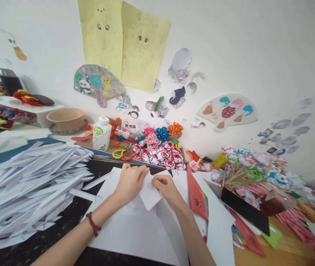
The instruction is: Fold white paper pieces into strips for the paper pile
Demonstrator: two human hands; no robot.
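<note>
Pinching white paper (149, 196): left hand (131, 181), right hand (168, 189); capped bottle (102, 135) upright, contents unclear.

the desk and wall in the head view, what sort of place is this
Probably a home or classroom craft corner: folded white paper strips, red-and-white paper flowers and scissors crowd the desk.
</note>
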